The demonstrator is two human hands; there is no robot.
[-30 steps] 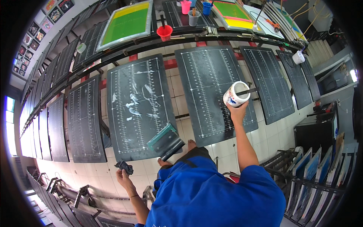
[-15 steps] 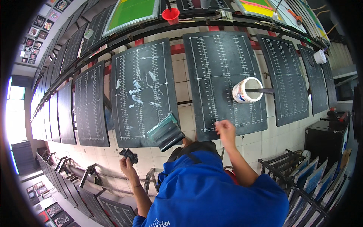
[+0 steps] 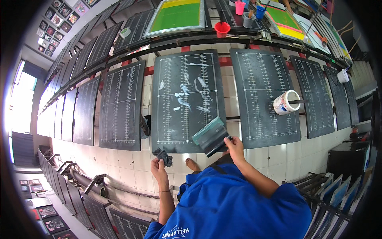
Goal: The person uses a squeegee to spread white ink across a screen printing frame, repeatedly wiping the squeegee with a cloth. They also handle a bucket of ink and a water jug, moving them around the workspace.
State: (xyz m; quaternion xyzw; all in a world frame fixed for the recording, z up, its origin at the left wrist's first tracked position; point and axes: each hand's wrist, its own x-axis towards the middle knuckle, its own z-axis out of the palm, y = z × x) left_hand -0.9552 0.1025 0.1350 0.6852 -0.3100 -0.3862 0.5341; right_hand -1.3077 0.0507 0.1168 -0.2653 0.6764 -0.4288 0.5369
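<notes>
Pinched in my left hand (image 3: pixel 159 169) is a crumpled dark cloth (image 3: pixel 164 157), just below the near edge of a black platen (image 3: pixel 171 123) smeared with white streaks. A squeegee (image 3: pixel 211 138) with a green blade and dark holder lies aslant over that platen's near right corner. My right hand (image 3: pixel 235 149) has its fingers closed at the squeegee's right end. On the platen to the right stands a paint-stained white bucket (image 3: pixel 281 104) with a dark stick or handle across its mouth.
More marked black platens (image 3: pixel 121 107) run along both sides. On the far rail rest a green-and-yellow framed screen (image 3: pixel 175 18) and a red cup (image 3: pixel 222 29). Framed screens (image 3: pixel 338 187) stand in a rack at the lower right. A bare foot (image 3: pixel 191 164) shows on the tiled floor.
My right hand has come down and left onto the squeegee's end; it was apart from it before. The left hand still holds the cloth. The whole view has shifted, with things appearing farther right.
</notes>
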